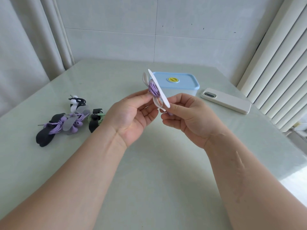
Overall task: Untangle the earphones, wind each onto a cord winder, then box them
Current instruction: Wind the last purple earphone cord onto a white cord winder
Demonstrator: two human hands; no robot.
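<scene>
1. Purple earphones (152, 87) look pretty much fully wound onto a white cord winder (162, 95). There's only 1 view, the head cam. The whole thing is held up in the air between both hands, above the table (149, 171) and in front of the blue-lidded box (181, 80).
2. Left hand (131, 113): thumb and forefinger pinch the winder right at its wound middle, and the other fingers curl loosely underneath.
3. Right hand (191, 117): fingertips (172, 106) pinch the lower tip of the near flap. A bit of purple peeks out below them. Can't tell if it's the plug or an earbud.
4. Handling guess: super light, soft springy cord that'll want to uncoil, and bendy flaps. I'd grip it across the middle where the coils sit, not by a flap tip, so nothing slips loose.
5. Off to the left on the table is a cluster of wound bundles: 1 purple on a black winder (54, 127), 1 green on a black winder (95, 121), and 1 white-and-black one (76, 101) behind them.
6. The box lid is on, so the boxing hasn't happened yet. A phone in a white case (226, 101) lies just to the right of the box.
</scene>
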